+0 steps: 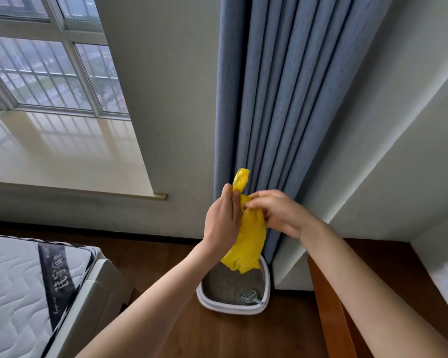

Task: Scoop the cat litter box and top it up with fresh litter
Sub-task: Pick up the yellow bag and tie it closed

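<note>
While both hands work a yellow plastic bag [251,239] above the floor, the litter box [233,304] sits below against the blue curtain [282,99], grey litter [225,282] inside and a slotted scoop [248,297] resting at its near right corner. The left hand [223,223] grips the bag's neck, a twisted tail standing above the fist; the right hand [274,213] pinches the plastic just beside it. The step in hand appears to be opening or tying the bag; which cannot be told. Risks: thin film may tear under opposed pulling, or a slack grip may drop the bag into the litter beneath it. A mattress [18,293] lies at left.
</note>
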{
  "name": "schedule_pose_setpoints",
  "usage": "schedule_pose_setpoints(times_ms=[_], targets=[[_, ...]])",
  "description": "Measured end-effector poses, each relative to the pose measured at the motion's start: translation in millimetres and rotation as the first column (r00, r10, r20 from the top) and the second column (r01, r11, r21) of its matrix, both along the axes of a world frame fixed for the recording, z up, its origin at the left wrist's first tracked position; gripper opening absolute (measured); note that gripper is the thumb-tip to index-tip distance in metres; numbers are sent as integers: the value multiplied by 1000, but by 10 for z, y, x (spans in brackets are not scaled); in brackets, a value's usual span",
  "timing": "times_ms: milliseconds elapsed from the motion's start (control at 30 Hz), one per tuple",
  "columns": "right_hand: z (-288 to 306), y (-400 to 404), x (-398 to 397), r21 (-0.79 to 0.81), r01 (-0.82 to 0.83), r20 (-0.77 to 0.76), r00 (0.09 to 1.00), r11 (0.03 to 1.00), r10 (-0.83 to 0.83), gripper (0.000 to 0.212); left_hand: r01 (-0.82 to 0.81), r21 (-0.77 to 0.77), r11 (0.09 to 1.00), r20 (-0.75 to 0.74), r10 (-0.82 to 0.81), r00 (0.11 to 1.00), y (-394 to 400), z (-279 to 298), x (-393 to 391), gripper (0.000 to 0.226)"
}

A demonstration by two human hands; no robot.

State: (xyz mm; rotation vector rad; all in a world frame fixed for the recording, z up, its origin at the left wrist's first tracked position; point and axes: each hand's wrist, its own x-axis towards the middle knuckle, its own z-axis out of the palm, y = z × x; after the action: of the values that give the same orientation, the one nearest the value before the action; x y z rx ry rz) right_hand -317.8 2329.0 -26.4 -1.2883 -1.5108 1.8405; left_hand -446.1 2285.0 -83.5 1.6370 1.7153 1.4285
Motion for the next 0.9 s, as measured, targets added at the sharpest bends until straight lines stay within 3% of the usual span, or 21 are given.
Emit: schedule_pose_setpoints(times_ms=[67,133,200,267,367,467,567,633,733,800,833,900], targets=[[-24,15,39,-263,56,-264,956,963,-127,11,-10,-21,1000,26,10,1000,-2,3,-18,31],[-114,-1,67,-427,25,-483,839,904,-251,27,-15,-28,999,75,17,997,0,22,-29,35],[-182,-74,66,-434,-26,-599,755,901,-267,36,-6,-50,999,130,13,991,20,58,-29,37],[-209,-133,48,-351,-21,-622,753,936,-216,36,5,-109,994,214,19,977,42,100,-32,35],[-189,-149,60,-98,12,-492,869,995,-59,42,52,-200,978,366,26,930,57,128,-63,34],[-154,-162,102,242,-21,-223,972,970,77,43,120,-267,956,473,21,881,68,161,-95,28],[-108,-195,84,652,-174,193,979,738,61,30,151,-307,940,517,31,856,57,210,-97,23],[-60,-199,53,734,-270,325,945,623,27,20,197,-346,917,544,25,839,44,246,-89,24],[-52,-184,66,673,-212,216,973,709,86,12,249,-369,896,603,27,797,7,313,-112,21],[-67,-183,73,537,-52,-22,997,842,75,16,232,-319,919,600,6,800,13,314,-151,27],[-81,-186,58,381,71,-223,975,922,17,18,208,-292,934,590,5,807,18,308,-162,27],[-112,-201,21,-70,206,-579,789,976,-208,22,157,-251,955,556,9,831,34,311,-147,26]])
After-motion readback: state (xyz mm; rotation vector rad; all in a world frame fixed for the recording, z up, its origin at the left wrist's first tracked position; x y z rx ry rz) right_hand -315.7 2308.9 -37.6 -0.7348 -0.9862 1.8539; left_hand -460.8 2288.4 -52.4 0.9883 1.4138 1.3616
